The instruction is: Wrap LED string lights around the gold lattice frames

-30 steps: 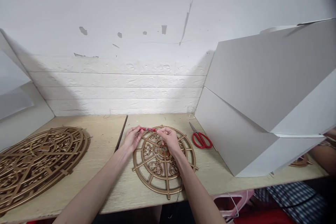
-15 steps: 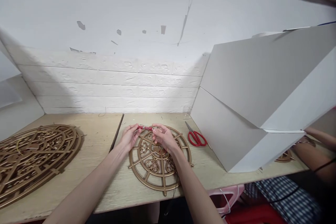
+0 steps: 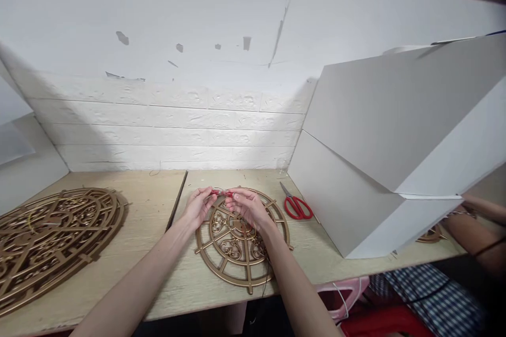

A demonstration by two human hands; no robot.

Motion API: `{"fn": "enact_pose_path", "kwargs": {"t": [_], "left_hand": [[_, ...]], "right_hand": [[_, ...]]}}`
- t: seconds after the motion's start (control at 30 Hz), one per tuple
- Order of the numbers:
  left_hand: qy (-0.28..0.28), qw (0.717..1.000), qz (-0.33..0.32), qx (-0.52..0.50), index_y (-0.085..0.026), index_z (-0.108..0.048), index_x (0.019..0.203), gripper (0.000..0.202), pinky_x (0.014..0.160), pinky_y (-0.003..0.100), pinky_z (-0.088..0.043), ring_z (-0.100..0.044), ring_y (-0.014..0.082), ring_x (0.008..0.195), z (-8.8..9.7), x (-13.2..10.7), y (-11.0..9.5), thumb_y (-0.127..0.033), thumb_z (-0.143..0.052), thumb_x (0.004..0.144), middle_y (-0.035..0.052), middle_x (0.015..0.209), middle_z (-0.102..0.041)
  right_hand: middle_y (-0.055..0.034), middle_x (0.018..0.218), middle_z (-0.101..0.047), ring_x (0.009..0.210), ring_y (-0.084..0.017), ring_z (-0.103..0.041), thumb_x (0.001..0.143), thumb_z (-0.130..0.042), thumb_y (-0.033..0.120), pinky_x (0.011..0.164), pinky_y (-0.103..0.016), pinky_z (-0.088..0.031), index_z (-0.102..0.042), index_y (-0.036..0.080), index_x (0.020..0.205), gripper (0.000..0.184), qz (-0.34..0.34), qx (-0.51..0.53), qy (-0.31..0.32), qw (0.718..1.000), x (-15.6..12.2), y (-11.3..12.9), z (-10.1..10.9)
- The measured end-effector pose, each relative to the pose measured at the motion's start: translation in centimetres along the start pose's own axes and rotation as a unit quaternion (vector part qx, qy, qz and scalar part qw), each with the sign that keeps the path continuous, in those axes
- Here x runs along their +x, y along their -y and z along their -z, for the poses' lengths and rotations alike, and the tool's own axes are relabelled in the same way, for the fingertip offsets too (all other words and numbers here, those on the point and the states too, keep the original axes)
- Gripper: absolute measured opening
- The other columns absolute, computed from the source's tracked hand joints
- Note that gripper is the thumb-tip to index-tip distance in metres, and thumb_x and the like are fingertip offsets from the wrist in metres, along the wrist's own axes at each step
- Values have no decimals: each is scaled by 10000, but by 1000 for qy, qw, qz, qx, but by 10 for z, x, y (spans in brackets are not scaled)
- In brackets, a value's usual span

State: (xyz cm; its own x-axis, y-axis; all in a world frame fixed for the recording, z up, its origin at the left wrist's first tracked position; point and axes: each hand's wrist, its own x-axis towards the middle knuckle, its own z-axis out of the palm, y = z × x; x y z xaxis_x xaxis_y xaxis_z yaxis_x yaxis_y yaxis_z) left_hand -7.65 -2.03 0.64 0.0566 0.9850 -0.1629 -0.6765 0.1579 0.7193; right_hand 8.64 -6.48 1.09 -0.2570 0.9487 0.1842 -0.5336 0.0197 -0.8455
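Note:
Both of my hands meet over the far part of a round gold lattice frame (image 3: 231,250) with scrollwork, which lies flat on the table. Between them is a slim red stick-like piece (image 3: 222,192) with a pale middle; its exact kind is too small to make out. My left hand (image 3: 198,207) pinches its left end between thumb and fingers. At the other end my right hand (image 3: 250,207) is closed on it, the fingers curled above the frame's centre. A thin dark cord (image 3: 265,285) hangs at the table's front edge beside my right forearm.
Red-handled scissors (image 3: 296,207) lie right of the frame. Several gold frames (image 3: 95,216) are stacked at the left. A dark strip (image 3: 176,200) crosses the wooden table. A tall white board box (image 3: 348,168) stands at the right, with another person's arm (image 3: 470,226) beyond it.
My hands have drawn slightly closer together along the red piece, the left shifting a little to the right. The view has turned very slightly; the frame stays put.

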Motion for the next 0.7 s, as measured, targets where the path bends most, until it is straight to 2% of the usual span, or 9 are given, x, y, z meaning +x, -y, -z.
{"fn": "enact_pose_path", "kwargs": {"t": [0.27, 0.57, 0.7], "left_hand": [[32, 998, 21, 47, -113, -586, 695, 104, 526, 184, -520, -594, 89, 493, -2, -6, 2, -40, -615, 764, 57, 666, -665], [69, 996, -4, 65, -130, -547, 755, 97, 614, 259, -551, -653, 141, 602, 2, -4, 4, -128, -642, 772, 99, 761, -689], [69, 996, -3, 63, -120, -542, 723, 108, 658, 249, -554, -660, 134, 632, 0, -6, 4, -94, -638, 767, 93, 739, -683]], "right_hand": [[-54, 724, -706, 650, -118, -647, 700, -757, 265, 667, -223, -525, -712, 137, 904, 245, 20, 10, -12, 1000, -1, 2, 2], [-54, 737, -711, 672, -115, -643, 691, -757, 248, 638, -201, -505, -724, 142, 886, 225, 25, 14, -33, 999, -1, 5, 1], [-59, 746, -712, 667, -126, -640, 692, -754, 265, 640, -225, -502, -724, 139, 885, 232, 27, -17, -23, 999, -3, 7, -3]]}}
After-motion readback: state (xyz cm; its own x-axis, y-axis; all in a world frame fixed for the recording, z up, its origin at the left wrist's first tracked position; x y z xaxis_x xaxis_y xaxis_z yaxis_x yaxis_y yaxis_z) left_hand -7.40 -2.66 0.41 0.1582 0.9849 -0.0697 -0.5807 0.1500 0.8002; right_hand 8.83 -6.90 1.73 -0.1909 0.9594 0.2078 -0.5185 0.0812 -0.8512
